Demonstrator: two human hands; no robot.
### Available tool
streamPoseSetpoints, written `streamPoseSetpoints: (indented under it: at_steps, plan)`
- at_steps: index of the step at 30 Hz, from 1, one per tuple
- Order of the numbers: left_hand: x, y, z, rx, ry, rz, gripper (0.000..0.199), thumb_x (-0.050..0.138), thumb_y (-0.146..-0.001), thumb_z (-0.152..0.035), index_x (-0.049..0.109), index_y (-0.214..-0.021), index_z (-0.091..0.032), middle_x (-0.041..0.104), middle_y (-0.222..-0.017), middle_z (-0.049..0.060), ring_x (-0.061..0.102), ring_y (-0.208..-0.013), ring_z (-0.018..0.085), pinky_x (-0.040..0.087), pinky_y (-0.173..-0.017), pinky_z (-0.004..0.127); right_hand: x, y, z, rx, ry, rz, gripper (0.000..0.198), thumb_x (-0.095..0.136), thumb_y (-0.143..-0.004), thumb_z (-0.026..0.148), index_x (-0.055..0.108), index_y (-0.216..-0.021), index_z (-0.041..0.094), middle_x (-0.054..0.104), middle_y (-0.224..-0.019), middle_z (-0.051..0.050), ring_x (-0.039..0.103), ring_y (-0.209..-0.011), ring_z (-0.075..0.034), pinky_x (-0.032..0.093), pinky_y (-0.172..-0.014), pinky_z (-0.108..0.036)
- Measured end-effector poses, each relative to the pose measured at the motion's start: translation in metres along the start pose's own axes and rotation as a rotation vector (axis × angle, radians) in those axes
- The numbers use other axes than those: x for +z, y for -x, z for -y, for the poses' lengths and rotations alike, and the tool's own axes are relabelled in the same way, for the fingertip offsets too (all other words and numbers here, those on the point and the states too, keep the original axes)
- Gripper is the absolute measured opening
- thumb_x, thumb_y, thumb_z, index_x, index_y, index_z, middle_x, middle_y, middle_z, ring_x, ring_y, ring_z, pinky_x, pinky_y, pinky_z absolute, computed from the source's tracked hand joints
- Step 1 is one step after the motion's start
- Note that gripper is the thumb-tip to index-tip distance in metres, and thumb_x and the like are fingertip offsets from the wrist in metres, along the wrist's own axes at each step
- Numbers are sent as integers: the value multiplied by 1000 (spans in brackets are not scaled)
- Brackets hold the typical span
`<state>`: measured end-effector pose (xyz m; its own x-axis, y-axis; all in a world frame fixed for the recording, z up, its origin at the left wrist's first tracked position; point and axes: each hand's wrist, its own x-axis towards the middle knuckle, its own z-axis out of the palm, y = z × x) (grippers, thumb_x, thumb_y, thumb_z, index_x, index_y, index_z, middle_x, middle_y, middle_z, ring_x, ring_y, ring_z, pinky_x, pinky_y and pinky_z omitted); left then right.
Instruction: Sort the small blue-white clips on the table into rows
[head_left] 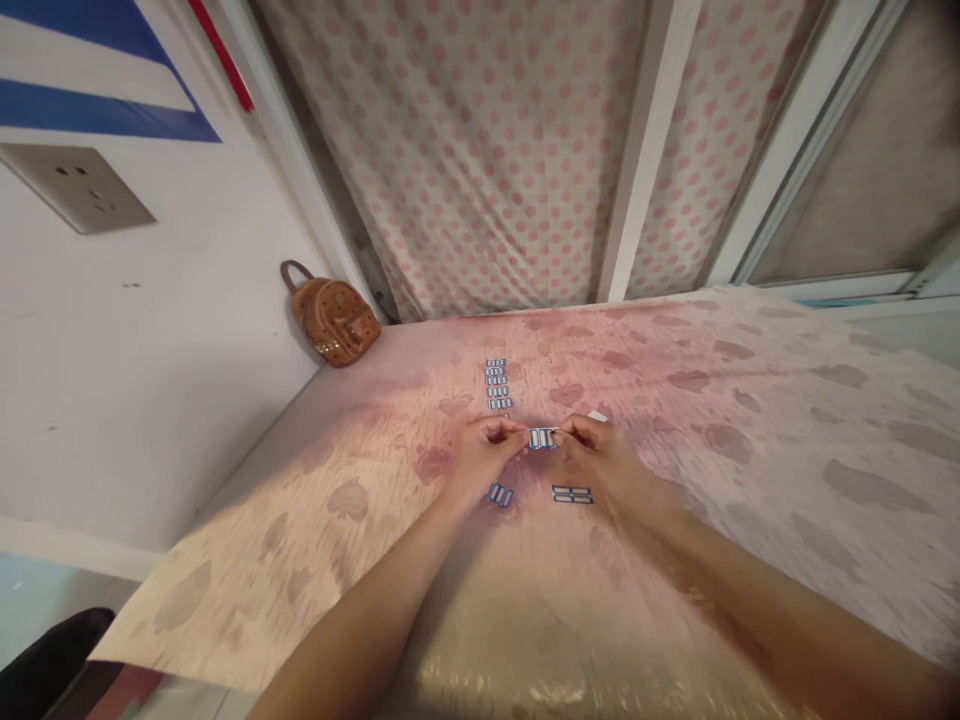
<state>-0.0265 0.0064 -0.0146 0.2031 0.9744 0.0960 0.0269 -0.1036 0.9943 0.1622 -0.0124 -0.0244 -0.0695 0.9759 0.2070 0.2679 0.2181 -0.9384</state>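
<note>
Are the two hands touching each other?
Apart. The head view shows a gap between the left hand and the right hand, with a little blue-and-white piece in between.

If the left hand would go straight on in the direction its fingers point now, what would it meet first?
Past the blue-bordered label sheet pinched at its fingertips, the left hand would probably meet the right hand first, though depth is unclear.

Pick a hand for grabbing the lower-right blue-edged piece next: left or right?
Right, probably: the right hand is nearer that blue-edged piece, while the left hand is farther across. Both pinch a strip, though.
</note>
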Motion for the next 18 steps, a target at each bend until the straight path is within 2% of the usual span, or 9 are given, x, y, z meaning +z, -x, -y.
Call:
streamPoseSetpoints:
  at_steps: [4,7,10,13,18]
  plan:
    - [-8,-7,-2,-10,11,-35,21,74,-75,-35,74,-78,-15,67,-66,3,57,-59,12,42,-57,22,-6,-5,4,-10,9,-35,26,56,-86,44,59,-74,21,57,-65,0,52,-62,-16,40,-60,-30]
    - [-21,-28,-10,-23,-48,-82,19,73,-74,-33,74,-77,-15,68,-67,3,58,-59,12,44,-58,22,-22,-8,12,-15,21,-58,27,53,-87,46,61,-79,21,61,-70,-2,57,-67,-17,44,-66,-32]
    - [-30,-67,-17,-18,-216,-140,16,70,-76,-30,76,-81,-16,72,-76,3,63,-67,15,46,-61,23,-44,-5,18,3,44,-3,26,54,-86,45,63,-81,22,62,-73,-2,58,-69,-18,45,-67,-32]
    - [-28,-113,-16,-21,-534,-189,14,66,-80,-27,77,-83,-17,76,-85,3,69,-82,18,48,-68,24,-62,2,14,1,75,-25,25,54,-87,44,64,-81,22,62,-72,-2,57,-67,-17,46,-66,-32]
    - [-12,-177,1,-86,-690,-177,10,75,-73,-26,75,-75,-17,74,-74,6,70,-85,26,49,-68,28,-75,9,-7,10,57,-89,26,54,-85,44,65,-81,21,58,-67,-1,55,-60,-17,45,-61,-32]
